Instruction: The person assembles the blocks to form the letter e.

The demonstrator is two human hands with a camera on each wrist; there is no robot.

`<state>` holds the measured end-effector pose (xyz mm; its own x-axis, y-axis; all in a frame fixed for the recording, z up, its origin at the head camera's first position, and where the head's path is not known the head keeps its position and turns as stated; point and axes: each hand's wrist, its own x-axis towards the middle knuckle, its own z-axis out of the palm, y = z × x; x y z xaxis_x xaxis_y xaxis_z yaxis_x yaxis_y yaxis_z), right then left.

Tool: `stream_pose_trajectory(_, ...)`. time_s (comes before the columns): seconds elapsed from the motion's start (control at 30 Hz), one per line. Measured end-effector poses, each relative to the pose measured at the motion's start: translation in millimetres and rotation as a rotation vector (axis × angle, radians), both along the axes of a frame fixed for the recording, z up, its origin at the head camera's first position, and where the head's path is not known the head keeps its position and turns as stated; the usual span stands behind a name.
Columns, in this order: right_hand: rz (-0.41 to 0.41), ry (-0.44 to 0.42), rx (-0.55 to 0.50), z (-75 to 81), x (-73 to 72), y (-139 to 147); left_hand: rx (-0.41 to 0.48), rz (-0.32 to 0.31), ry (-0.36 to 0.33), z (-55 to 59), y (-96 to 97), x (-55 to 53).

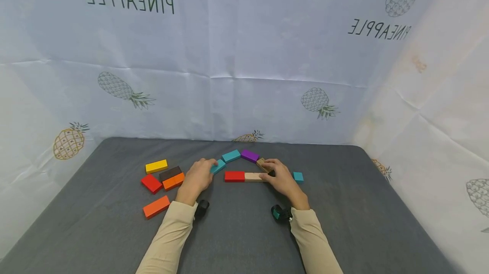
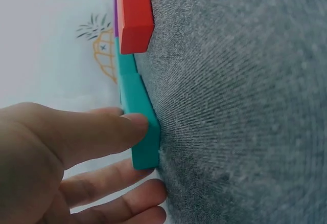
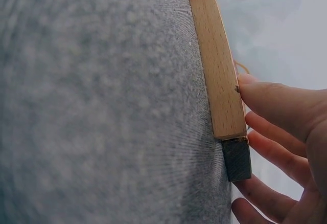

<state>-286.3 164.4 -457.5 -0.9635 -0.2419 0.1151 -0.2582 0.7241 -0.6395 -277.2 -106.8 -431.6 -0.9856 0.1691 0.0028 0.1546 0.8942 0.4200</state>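
On the grey tabletop, an arc of blocks runs behind a straight row. My left hand (image 1: 198,178) pinches the teal block (image 1: 219,166) at the arc's left end; the left wrist view shows the thumb on its near face. Beside it lie another teal block (image 1: 231,156) and a purple block (image 1: 250,156). At the arc's right end, my right hand (image 1: 283,179) holds the brown block (image 1: 261,163) between thumb and fingers. Its thumb is close to the light wooden block (image 3: 219,70), which lies between a red block (image 1: 234,176) and a black block (image 3: 237,160).
Left of the left hand lie yellow (image 1: 156,166), red (image 1: 151,183), dark brown (image 1: 170,173) and two orange blocks (image 1: 156,207). A small teal block (image 1: 298,177) sits right of the right hand. A pineapple-print cloth (image 1: 229,108) hangs behind the table.
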Motion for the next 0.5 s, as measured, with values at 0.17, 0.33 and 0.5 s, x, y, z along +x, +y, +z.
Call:
stream_pose_trajectory(0.17,-0.003,-0.001,-0.002,-1.3,-0.5,-0.2,0.017,0.029,0.028,-3.0,1.9,-0.4)
stream_pose_trajectory(0.33,-0.005,0.001,-0.003,-2.2,-0.5,0.2,0.019,0.044,0.057,-7.1,4.0,-1.5)
stream_pose_trajectory(0.5,-0.004,-0.001,-0.01,-1.7,-0.5,0.5,0.011,0.056,0.074,-9.4,7.4,-2.0)
